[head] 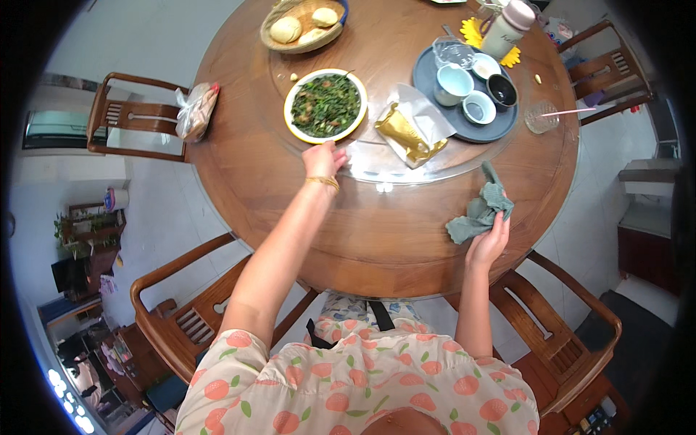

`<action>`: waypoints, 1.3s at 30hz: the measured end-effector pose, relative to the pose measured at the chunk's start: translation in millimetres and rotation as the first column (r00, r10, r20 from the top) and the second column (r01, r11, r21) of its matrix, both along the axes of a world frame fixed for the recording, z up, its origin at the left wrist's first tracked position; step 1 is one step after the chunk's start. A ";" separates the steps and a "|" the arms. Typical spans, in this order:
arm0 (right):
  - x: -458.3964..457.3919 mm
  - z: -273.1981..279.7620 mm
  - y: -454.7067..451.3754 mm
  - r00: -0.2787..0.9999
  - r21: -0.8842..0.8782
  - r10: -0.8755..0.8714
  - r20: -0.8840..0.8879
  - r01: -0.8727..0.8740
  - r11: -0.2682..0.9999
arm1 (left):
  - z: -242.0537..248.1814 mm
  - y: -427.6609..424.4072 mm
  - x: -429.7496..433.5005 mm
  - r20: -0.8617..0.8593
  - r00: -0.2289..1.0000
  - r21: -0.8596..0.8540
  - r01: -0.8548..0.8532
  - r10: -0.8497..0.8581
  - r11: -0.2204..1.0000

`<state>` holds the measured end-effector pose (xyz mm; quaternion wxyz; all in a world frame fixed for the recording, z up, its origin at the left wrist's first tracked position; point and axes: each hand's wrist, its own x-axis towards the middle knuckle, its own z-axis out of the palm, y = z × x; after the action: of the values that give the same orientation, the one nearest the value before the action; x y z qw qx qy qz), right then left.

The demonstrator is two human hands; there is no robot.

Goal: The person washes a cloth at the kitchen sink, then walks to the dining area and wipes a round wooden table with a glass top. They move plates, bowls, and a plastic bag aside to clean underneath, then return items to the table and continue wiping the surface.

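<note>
My left hand (324,160) is at the near rim of a yellow-edged plate of cooked leafy greens (326,106), on the glass turntable; whether the fingers grip the rim or the glass I cannot tell. My right hand (491,237) holds a crumpled grey-green cloth (480,211) above the right side of the round wooden table (391,217). Between the hands and farther back, an opened gold foil packet (409,134) lies with clear plastic. Beside it stands a dark round tray (492,132) with several cups and bowls.
A wicker basket (302,44) holds several round buns. A bottle (508,30) stands near yellow petals behind the tray. To its right is a glass with a pink straw (541,118). A tied plastic bag (197,111) sits at the left edge. Wooden chairs (187,321) surround the table.
</note>
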<state>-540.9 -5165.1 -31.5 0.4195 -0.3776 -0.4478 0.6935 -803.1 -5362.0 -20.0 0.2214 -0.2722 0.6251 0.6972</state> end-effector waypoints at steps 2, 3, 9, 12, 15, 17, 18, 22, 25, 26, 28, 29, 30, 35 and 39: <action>-0.6 11.0 3.7 0.998 -0.008 0.046 -0.048 -0.046 0.999 | -7.1 27.3 17.1 -0.048 0.987 0.010 0.156 -0.156 0.988; -1.3 14.5 6.0 0.999 -0.071 0.033 -0.023 -0.035 0.997 | -10.6 47.2 30.9 -0.060 0.980 -0.015 0.191 -0.192 0.981; -4.8 21.3 14.0 0.997 -0.278 -0.002 -0.082 -0.021 0.960 | -0.4 117.8 58.3 -0.402 0.487 -0.802 0.220 -0.775 0.555; -7.8 22.8 12.5 0.992 -0.300 0.029 -0.122 -0.065 0.952 | -0.7 126.4 48.8 -0.346 0.417 -0.881 0.165 -0.841 0.444; -12.7 24.8 7.3 0.990 -0.304 0.043 -0.137 -0.083 0.949 | -8.5 120.5 47.2 -0.378 0.361 -0.900 0.072 -0.852 0.430; -18.5 25.9 1.6 0.983 -0.263 0.077 -0.168 -0.120 0.957 | -10.9 109.7 48.2 -0.377 0.368 -0.877 0.153 -0.850 0.456; -22.7 25.7 -2.1 0.988 -0.291 0.070 -0.138 -0.108 0.951 | -9.9 102.4 50.9 -0.487 0.351 -0.826 0.111 -0.800 0.552; -52.7 16.1 -23.4 0.960 -0.055 0.279 0.013 -0.278 0.959 | 12.8 43.2 64.3 -0.709 0.298 -0.641 0.107 -0.639 0.760; -85.9 -0.8 -39.3 0.748 0.534 0.475 0.464 -0.664 0.523 | 41.3 -40.1 103.9 -0.661 0.359 -0.673 0.104 -0.659 0.732; -97.5 -7.5 -42.0 0.636 0.522 0.520 0.570 -0.769 0.368 | 47.3 -66.7 116.0 -0.655 0.362 -0.688 0.075 -0.663 0.722; -121.6 -21.3 -40.5 0.519 0.525 0.280 0.807 -0.849 0.059 | 54.3 -116.6 139.2 -0.621 0.423 -0.709 0.058 -0.660 0.703; -135.1 -28.2 -36.5 0.512 0.526 0.178 0.841 -0.850 -0.039 | 56.4 -140.1 151.2 -0.587 0.480 -0.715 0.070 -0.651 0.696; -150.6 -34.9 -30.8 0.495 0.507 0.145 0.857 -0.860 -0.055 | 58.6 -160.4 164.0 -0.545 0.550 -0.724 0.071 -0.633 0.686; -270.1 -63.3 2.5 0.579 0.578 -0.070 0.813 -0.815 -0.038 | 53.1 -217.2 209.4 -0.438 0.711 -0.771 0.017 -0.550 0.636; -342.7 -69.7 14.4 0.714 0.719 -0.120 0.690 -0.695 -0.007 | 45.9 -231.0 232.5 -0.397 0.801 -0.740 0.009 -0.448 0.672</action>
<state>-883.6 -5150.7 -101.2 0.2283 -0.0672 -0.9638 0.1202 -570.5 -5593.0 25.9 0.0006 -0.0389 0.9090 0.4149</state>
